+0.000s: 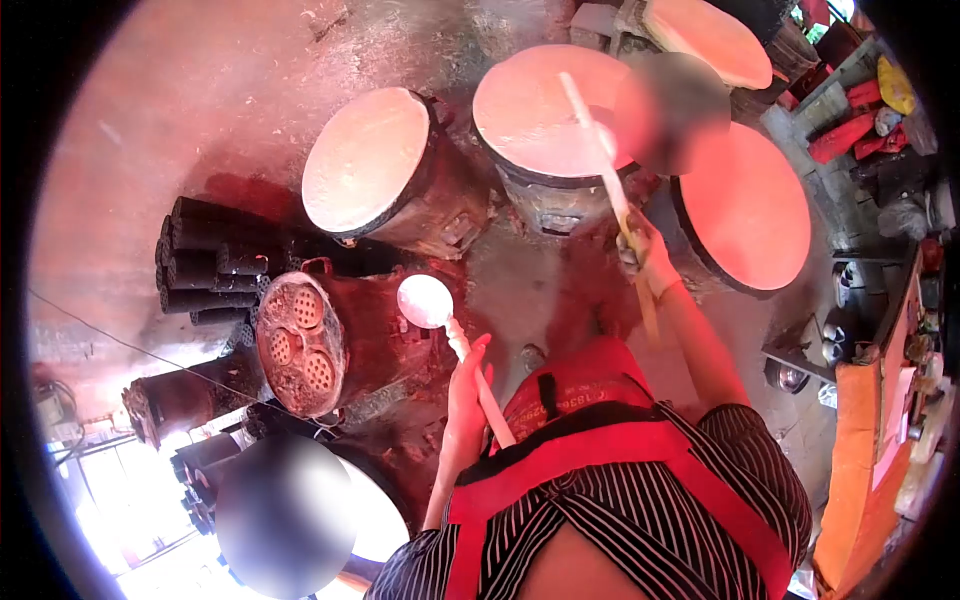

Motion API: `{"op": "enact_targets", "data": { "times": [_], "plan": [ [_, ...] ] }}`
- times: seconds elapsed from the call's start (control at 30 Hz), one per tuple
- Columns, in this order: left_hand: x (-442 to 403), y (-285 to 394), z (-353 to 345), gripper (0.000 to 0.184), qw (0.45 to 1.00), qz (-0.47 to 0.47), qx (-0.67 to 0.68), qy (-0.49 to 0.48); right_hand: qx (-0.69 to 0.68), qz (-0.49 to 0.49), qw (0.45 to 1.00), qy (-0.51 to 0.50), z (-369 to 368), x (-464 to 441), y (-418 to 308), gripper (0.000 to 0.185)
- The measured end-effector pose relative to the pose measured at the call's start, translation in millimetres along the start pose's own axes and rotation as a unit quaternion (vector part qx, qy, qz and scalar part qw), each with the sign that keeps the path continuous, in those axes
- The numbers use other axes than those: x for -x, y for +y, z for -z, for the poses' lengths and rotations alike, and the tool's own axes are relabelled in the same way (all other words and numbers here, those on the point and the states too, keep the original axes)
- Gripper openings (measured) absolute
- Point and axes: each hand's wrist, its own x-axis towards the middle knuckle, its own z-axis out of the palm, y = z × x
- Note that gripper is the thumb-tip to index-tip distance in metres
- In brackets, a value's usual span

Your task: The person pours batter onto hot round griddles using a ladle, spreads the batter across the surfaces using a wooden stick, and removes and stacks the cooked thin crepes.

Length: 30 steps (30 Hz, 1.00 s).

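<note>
My left hand (465,405) is closed round the handle of a white ladle (425,301), its round bowl up and to the left of my fingers. In my right hand (648,252) is a long pale stick (600,150), gripped near its lower part. The stick's upper end lies over a wide round pan (545,110) with a pale surface, on a drum-shaped stove. Another round pale-topped pan (365,160) stands to the left, and a third (745,205) is just right of my right hand.
An open stove (300,345) holding perforated briquettes is at the left, beside stacked black briquettes (205,255). Another round pale top (710,40) lies at the upper right. An orange-sided table (850,480) with containers stands at the right. Two areas are blurred.
</note>
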Motion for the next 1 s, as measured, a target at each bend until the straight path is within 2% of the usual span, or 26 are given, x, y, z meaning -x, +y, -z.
{"op": "enact_targets", "data": {
  "times": [0.03, 0.13, 0.17, 0.27, 0.3, 0.33, 0.4, 0.47, 0.57, 0.67, 0.77, 0.8, 0.87, 0.97, 1.0],
  "plan": [
    [-2.2, -1.4, -8.5, 0.045, 1.0, 0.005, -0.004, -0.004, -0.053, 0.018, 0.998, -0.01, -1.6, -3.3, -9.1, 0.043],
    [-0.1, -1.7, -44.5, 0.049, 1.0, 0.007, -0.009, -0.017, -0.038, 0.012, 0.999, 0.0, -21.3, -16.1, -1.9, 0.042],
    [2.5, -1.4, -55.4, 0.048, 1.0, 0.007, -0.011, -0.02, 0.001, -0.023, 0.998, -0.067, -18.5, -10.4, -3.7, 0.041],
    [1.4, -4.2, -82.1, 0.047, 1.0, 0.002, 0.003, -0.008, 0.017, -0.059, 0.987, -0.149, 41.6, -12.2, 7.0, 0.041],
    [-3.0, -7.7, -87.0, 0.046, 1.0, 0.003, 0.009, -0.01, -0.109, -0.127, 0.974, -0.153, 61.3, -13.6, -4.9, 0.04],
    [-8.9, -13.9, -89.2, 0.045, 1.0, 0.006, 0.015, -0.011, -0.128, -0.125, 0.975, -0.129, 75.5, -14.7, -15.6, 0.037],
    [-11.0, -23.3, -100.4, 0.043, 0.999, 0.015, 0.039, -0.018, -0.003, -0.058, 0.997, -0.048, 86.8, -19.8, -30.1, 0.033],
    [-12.3, -27.3, -116.8, 0.041, 0.996, 0.023, 0.077, -0.034, -0.046, -0.044, 0.995, -0.077, 93.7, -39.9, -45.7, 0.031],
    [-4.7, -30.0, -141.7, 0.037, 0.997, 0.036, 0.065, -0.014, -0.076, -0.015, 0.993, -0.086, 81.3, -65.1, -70.5, 0.029],
    [-2.1, -35.9, -142.3, 0.034, 0.992, 0.024, 0.103, -0.069, -0.118, 0.006, 0.992, -0.042, 71.8, -98.3, -79.7, 0.028],
    [6.0, -24.3, -159.0, 0.027, 0.999, -0.002, 0.038, -0.03, -0.064, 0.097, 0.991, 0.061, 32.8, -107.5, -92.7, 0.026],
    [4.7, -23.4, -159.0, 0.024, 0.999, -0.007, 0.032, -0.029, -0.063, 0.106, 0.99, 0.073, 20.2, -108.5, -91.1, 0.032],
    [-0.1, -16.9, -157.0, 0.018, 0.999, -0.02, 0.018, -0.032, 0.038, 0.096, 0.995, 0.006, 18.0, -124.3, -71.5, 0.029],
    [-3.0, -9.2, -146.3, 0.013, 0.998, -0.042, 0.022, -0.051, 0.192, 0.214, 0.958, 0.003, 35.7, -116.0, -55.0, 0.032],
    [-2.2, -4.3, -144.6, 0.013, 0.998, -0.046, 0.006, -0.041, 0.136, 0.262, 0.952, 0.08, 32.3, -107.0, -58.5, 0.032]
  ]
}}
